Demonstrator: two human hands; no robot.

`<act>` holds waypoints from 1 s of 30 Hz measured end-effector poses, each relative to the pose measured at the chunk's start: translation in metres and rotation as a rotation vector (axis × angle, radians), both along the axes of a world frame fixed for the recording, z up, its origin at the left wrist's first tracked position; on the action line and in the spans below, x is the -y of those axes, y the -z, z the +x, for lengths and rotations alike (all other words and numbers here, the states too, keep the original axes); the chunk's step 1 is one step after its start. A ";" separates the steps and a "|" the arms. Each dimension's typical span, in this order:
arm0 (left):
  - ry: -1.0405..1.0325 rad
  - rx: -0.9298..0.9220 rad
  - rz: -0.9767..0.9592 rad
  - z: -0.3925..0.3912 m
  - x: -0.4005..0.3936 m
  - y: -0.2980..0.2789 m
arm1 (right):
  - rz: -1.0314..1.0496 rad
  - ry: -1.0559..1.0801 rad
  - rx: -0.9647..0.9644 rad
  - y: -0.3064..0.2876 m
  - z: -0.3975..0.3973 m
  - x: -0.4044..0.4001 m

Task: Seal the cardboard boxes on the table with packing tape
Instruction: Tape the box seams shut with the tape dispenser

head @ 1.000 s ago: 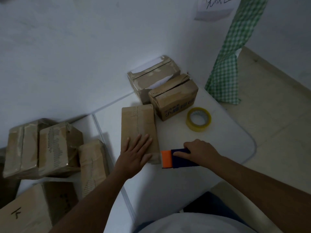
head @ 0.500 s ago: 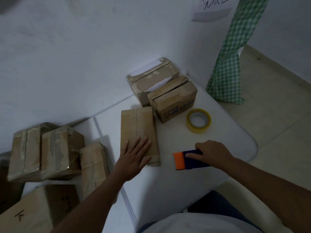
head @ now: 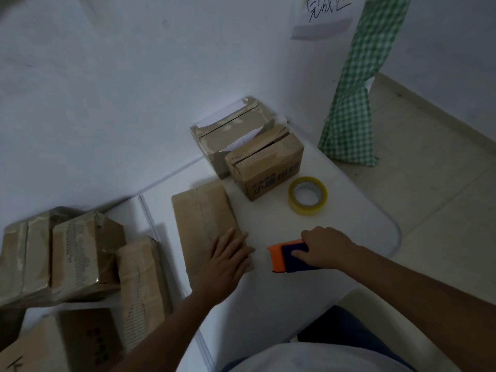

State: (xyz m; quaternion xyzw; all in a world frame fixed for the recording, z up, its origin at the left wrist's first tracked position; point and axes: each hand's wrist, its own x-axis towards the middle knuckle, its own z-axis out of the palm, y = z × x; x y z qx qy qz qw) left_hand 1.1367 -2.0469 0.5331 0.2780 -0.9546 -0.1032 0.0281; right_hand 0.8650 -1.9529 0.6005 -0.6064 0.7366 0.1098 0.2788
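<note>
Cardboard box lies flat on the white table, the left hand pressing straight fingers on its near end while the right hand grips an orange-and-blue scraper just beside it, tape roll beyond.

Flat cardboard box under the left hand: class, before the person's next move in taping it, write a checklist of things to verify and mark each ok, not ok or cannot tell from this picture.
1. Flat box steadied: ok, the left hand rests flat on its near end.
2. Tool in hand: ok, the right hand grips the orange and blue scraper, which is on the table beside the box.
3. Tape on the flat box's seam: cannot tell, too dim.
4. Tape supply close by: ok, the yellow tape roll lies flat beyond the right hand.
5. Tape end ready to pull: cannot tell.
6. Other boxes apart from the flat box: ok, the printed box stands clear of it.
</note>
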 end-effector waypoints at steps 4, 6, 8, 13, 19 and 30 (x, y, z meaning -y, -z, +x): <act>-0.172 0.018 0.024 -0.002 -0.021 0.000 | -0.055 0.009 -0.066 0.002 0.012 0.003; -0.179 0.028 0.027 -0.003 -0.023 -0.003 | -0.112 0.009 -0.104 0.004 0.020 0.005; -0.170 0.032 0.024 -0.003 -0.022 -0.004 | -0.125 0.009 -0.118 0.008 0.027 0.008; -0.173 0.043 0.028 -0.005 -0.023 -0.004 | -0.135 0.020 -0.092 0.015 0.036 0.018; -0.165 0.065 0.000 -0.002 -0.023 -0.002 | -0.071 0.144 -0.138 0.020 0.015 0.020; -0.170 0.067 0.008 -0.002 -0.020 0.001 | -0.341 0.434 0.265 0.040 0.046 -0.001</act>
